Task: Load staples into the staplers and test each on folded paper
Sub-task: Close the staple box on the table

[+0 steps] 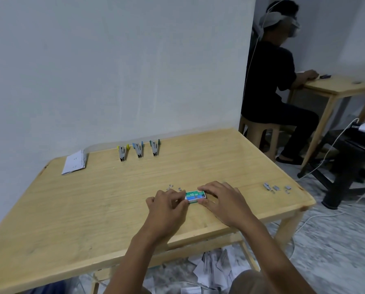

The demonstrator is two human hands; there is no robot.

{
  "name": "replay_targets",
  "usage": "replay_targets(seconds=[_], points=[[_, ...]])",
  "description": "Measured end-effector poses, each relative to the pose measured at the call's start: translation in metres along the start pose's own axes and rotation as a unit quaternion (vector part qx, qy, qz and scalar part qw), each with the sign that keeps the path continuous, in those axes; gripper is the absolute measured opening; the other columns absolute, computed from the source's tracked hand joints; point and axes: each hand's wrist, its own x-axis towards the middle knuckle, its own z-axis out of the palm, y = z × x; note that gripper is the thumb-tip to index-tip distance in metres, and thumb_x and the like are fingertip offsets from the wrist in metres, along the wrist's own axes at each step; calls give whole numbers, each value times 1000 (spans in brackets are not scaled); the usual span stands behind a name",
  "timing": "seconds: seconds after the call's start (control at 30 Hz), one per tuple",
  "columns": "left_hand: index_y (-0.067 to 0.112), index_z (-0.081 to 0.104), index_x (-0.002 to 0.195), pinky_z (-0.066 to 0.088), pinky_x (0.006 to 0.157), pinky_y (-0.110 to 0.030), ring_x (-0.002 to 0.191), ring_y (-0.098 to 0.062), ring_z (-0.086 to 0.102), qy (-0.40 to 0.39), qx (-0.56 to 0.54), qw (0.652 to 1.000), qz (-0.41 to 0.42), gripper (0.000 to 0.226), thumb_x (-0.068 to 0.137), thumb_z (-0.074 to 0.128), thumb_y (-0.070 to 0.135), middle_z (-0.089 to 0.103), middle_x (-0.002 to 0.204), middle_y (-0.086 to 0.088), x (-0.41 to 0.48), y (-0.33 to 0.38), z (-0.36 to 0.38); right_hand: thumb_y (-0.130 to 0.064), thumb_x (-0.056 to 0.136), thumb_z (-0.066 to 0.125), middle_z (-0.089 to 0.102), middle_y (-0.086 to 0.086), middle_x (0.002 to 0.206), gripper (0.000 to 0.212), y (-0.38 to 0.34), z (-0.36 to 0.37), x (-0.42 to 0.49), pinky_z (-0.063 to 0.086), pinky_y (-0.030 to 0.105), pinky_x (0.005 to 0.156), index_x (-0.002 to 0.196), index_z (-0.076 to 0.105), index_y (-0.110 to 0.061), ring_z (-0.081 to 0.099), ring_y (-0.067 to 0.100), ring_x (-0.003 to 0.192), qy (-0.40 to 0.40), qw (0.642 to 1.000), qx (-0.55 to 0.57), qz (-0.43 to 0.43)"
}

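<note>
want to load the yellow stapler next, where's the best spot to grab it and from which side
Take the yellow stapler by its grey body, fingers across the two long sides, coming down from above. It lies flat, yellow end toward the wall and nose toward the person, and is the leftmost of three. The blue stapler sits close on its right, so lean in from the open left side. Both hands are busy on the staple box.

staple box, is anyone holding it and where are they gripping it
Yes, both hands hold the staple box as it lies on the table: the left hand pinches its left end, and the right hand grips its right end with fingers over the top.
</note>
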Motion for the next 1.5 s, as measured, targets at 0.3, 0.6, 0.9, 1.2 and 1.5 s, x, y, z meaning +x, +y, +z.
replay_targets(seconds=[0.3, 0.6, 0.9, 1.2, 1.5], points=[[40, 66, 118, 29, 92, -29, 108, -11, 32, -9, -55, 998, -33, 25, 94, 58, 37, 55, 104, 20, 0, 1, 3, -55, 94, 50, 54, -24, 131, 40, 1, 1, 0, 36, 31, 95, 132, 52, -44, 46, 3, 115, 0, 1000, 9, -4], [24, 54, 137, 25, 105, -34, 134, -18, 38, 74, 50, 996, -32, 42, 98, 51, 37, 50, 140, 2, 36, -15, -1, -55, 93, 52, 55, -23, 130, 41, 4, 2, 1, 36, 30, 94, 132, 52, -43, 46, 4, 114, 7, 1000, 20, -2], [12, 71, 119, 43, 92, -10, 119, -10, 59, -16, 21, 996, 89, 27, 97, 58, 18, 67, 129, -4, 35, -23, 4, -47, 95, 54, 55, -17, 127, 39, 5, 0, 3, 34, 27, 91, 134, 52, -39, 49, 4, 112, 7, 999, 38, 12], [15, 78, 106, 52, 87, -16, 99, 2, 65, 12, -51, 995, 80, 25, 91, 60, 5, 75, 111, 3, 3, -20, -9, -47, 97, 50, 53, -17, 129, 42, 0, -3, 0, 32, 30, 95, 139, 47, -42, 46, 7, 117, -6, 999, 32, 9], [15, 80, 96, 55, 83, -20, 92, 1, 68, 2, -94, 994, 54, 23, 85, 63, 3, 76, 96, 9, -25, -30, -29, -33, 100, 48, 50, -9, 132, 40, -23, 7, -8, 35, 30, 99, 140, 48, -34, 42, 11, 118, -35, 999, 31, -14]])
